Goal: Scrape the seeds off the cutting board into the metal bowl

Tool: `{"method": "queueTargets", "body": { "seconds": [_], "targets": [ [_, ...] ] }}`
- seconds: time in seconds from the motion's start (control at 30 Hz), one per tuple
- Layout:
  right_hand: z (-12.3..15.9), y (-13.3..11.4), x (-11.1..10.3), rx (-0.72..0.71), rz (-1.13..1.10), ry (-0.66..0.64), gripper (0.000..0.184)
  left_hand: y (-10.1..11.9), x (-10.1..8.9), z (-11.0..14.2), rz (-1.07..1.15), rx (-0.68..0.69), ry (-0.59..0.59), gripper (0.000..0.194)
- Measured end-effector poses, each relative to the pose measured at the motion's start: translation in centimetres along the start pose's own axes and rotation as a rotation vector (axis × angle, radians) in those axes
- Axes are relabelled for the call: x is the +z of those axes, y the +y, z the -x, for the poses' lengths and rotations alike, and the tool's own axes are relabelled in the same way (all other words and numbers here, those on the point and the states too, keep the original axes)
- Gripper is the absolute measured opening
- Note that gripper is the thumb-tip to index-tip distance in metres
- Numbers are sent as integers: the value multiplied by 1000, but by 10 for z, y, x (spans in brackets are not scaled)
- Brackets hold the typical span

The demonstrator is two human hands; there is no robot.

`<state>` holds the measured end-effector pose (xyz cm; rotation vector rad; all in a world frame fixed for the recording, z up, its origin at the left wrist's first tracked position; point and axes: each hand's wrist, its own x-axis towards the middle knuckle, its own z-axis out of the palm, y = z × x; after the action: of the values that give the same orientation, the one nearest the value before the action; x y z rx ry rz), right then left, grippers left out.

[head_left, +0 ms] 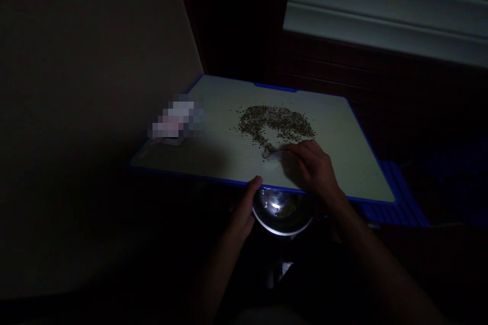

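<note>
Small greenish-brown beans or seeds [278, 121] lie in a loose arc on a pale, blue-edged tabletop [343, 162]. My right hand [314, 165] is closed on what looks like a spoon [279, 155], its pale tip down among the beans at the near end of the arc. Below the near edge hangs a shiny metal bowl [284, 233] with some greenish beans [287, 208] in it. My left hand [247, 208] grips the left side of the bowl, thumb up against the table edge. Its other fingers are mostly hidden.
A blurred-out pale item [173, 121] lies at the table's left end, close to a plain wall [95, 86]. Blue slatted plastic [396, 193] stands beyond the right corner. Pale horizontal panels [389, 5] are at the back. The room is very dark.
</note>
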<state>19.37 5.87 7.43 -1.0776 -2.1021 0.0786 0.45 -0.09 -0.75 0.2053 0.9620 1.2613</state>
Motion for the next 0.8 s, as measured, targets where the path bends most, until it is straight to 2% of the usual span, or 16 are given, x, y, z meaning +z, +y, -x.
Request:
{"method": "queueTargets", "body": {
  "seconds": [0.57, 0.7, 0.8],
  "targets": [
    [0, 4, 3, 1, 2, -16, 25, 1, 0, 1, -7, -4, 7, 60],
    [2, 4, 2, 12, -3, -16, 24, 1, -1, 0, 5, -22, -40, 62],
    [3, 4, 1, 12, -17, -8, 23, 1, 0, 1, 1, -28, -13, 61]
  ]
}}
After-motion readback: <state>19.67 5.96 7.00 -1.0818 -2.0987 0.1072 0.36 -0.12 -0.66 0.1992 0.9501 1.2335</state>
